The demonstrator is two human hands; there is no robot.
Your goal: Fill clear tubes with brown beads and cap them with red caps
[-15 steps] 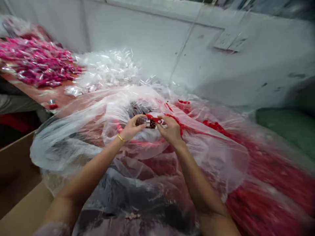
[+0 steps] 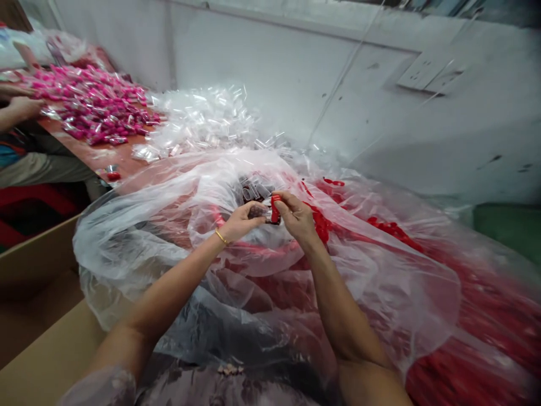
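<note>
My left hand [image 2: 240, 224] is closed around a small clear plastic tube [image 2: 258, 211] with something dark in or behind it. A red plastic piece [image 2: 275, 209] is pinched in the fingers of my right hand [image 2: 299, 219] and sits at the tube's right end. Whether the two parts are joined, I cannot tell. Just beyond my hands, grey and clear small parts [image 2: 253, 190] lie in the opening of a sheer plastic bag [image 2: 152, 192]. Loose red pieces [image 2: 321, 224] lie beside my right hand.
Pink-capped tubes [image 2: 101, 107] and clear tubes [image 2: 207, 118] are heaped on a reddish table [image 2: 95, 157]. Another person's hand [image 2: 23, 108] is at far left. A cardboard box [image 2: 46, 344] stands at lower left, and bagged red parts [image 2: 477, 293] spread right. A wall [image 2: 270, 67] stands behind.
My right hand has turned the red piece from lying crosswise to upright against the tube's end. The view has shifted left, bringing another person's hand into sight.
</note>
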